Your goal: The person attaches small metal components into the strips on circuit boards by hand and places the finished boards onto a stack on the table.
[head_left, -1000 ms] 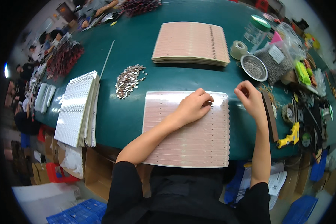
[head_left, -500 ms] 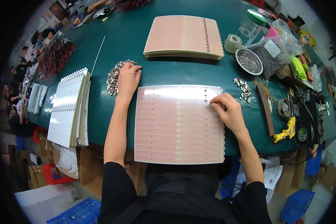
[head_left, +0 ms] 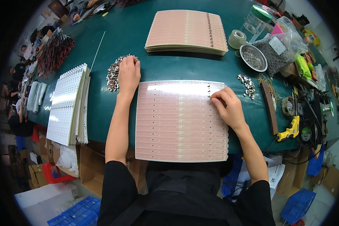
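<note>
A pink panel [head_left: 177, 124] with many narrow horizontal strips lies flat on the table in front of me. Small dark metal pieces stand in a short column near its upper right corner. My right hand [head_left: 229, 107] is there, thumb and fingertips pinched together over the panel, just below those pieces; whatever sits between them is too small to tell. To the upper left, my left hand [head_left: 129, 75] rests at the right edge of a heap of small shiny metal parts [head_left: 113, 73]. Its fingers are bent and held together, and their tips are hidden from view.
Farther back lies a stack of pink panels [head_left: 184, 32]; white panels [head_left: 67, 105] are stacked at left. At right are a smaller metal heap [head_left: 246, 86], a bowl of small parts [head_left: 253, 57], a wooden bar [head_left: 267, 108] and a yellow glue gun [head_left: 289, 130].
My left hand has turned more upright, with its fingers drawn together at the heap. My right hand has shifted slightly along the panel's column. The whole view has tilted a little.
</note>
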A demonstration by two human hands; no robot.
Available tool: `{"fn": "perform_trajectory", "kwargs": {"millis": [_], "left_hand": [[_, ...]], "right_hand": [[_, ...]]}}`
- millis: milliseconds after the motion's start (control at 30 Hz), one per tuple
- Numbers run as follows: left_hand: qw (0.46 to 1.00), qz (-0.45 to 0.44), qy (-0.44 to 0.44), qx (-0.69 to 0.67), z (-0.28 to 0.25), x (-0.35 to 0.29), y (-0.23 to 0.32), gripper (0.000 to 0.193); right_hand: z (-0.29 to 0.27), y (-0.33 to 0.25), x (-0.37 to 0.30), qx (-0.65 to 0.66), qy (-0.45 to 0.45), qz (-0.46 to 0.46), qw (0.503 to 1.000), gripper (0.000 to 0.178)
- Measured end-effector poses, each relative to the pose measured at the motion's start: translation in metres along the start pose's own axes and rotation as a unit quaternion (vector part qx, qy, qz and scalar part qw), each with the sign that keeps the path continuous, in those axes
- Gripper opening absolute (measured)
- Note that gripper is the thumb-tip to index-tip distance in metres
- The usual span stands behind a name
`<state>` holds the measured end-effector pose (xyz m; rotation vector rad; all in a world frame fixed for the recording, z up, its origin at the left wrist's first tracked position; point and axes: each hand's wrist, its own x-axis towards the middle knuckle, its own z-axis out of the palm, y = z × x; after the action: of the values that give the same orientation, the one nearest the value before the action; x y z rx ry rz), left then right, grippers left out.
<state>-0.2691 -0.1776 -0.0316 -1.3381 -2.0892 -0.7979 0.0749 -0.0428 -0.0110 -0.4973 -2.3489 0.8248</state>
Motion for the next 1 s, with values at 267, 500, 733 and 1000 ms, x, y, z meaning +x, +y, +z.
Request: {"fn": "perform_trajectory", "kwargs": {"millis": [267,500,733,1000], "left_hand": [[0.976,-0.124,-0.067,-0.169,-0.013,0.006,0.026,0.012],[0.970,-0.130,-0.089,-0.187,-0.014,0.003,0.033,0.013],[0.975,-0.108,-0.079,-0.179,-0.014,0.001,0.033,0.014],[0.978,-0.054,-0.075,-0.187,-0.012,0.003,0.037,0.013]], "right_hand": [[0.002,0.006,-0.001,-0.013,-0.016,-0.001,1.000,0.008],[0.002,0.003,0.001,0.020,-0.020,0.026,0.999,0.007],[0.001,0.002,0.001,0.014,-0.027,0.025,0.999,0.008],[-0.004,0.004,0.001,-0.034,-0.031,-0.036,0.998,0.007]]}}
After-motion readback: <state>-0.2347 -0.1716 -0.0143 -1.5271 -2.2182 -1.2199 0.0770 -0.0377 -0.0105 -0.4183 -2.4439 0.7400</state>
